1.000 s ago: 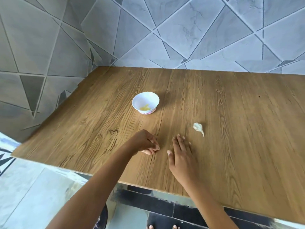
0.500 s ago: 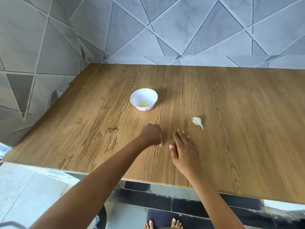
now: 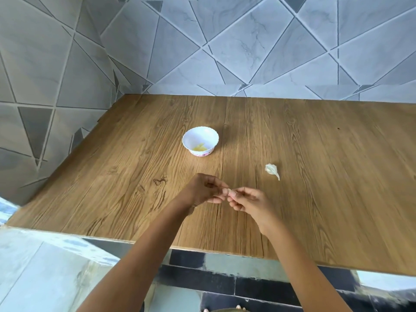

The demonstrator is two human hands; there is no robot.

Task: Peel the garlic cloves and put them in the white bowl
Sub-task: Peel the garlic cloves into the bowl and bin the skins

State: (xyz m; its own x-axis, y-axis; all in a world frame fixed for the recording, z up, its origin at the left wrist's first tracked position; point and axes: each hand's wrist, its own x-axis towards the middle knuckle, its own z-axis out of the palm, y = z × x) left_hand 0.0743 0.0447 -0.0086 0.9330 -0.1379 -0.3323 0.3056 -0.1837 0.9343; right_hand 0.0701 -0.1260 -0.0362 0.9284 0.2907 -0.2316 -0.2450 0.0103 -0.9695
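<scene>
Two cloves can be counted outside the bowl, so the job is judged only partway done. Starting from the left: the bowl (image 3: 186, 138) is parked on the table (image 3: 326, 210) beyond the hands, and some pale yellow peeled bits (image 3: 199, 148) can be made out at its bottom. Nearer the camera, the left hand (image 3: 202, 191) is held above the table with its fingers curled, and a clove (image 3: 227, 191) is pinched at the fingertips. The same clove is pinched from the other side by the right hand (image 3: 249, 201), thumb and forefinger closed on it and the other fingers tucked under. So peeling is reckoned to be the step in hand. How much skin is off can't be told, since the clove is mostly hidden by fingertips. Further right, a spare clove (image 3: 272, 170) is seen lying on the table, well apart from both hands, with its skin on.

For the next move, the skin would probably need to be nicked with a nail and pulled away while the clove is kept from slipping. Then the bare clove gets dropped in the bowl, an easy reach forward.

On materials, the bowl is white and glossy, with a scalloped rim and a pink band at the foot, so plastic or melamine is guessed. The table is finished in a wood-grain pattern and looks smooth. The spare clove is teardrop-shaped, with a dry, papery skin drawn out to a thin tail. The wall (image 3: 225, 52) behind is covered in grey marbled tiles cut into triangles.
</scene>
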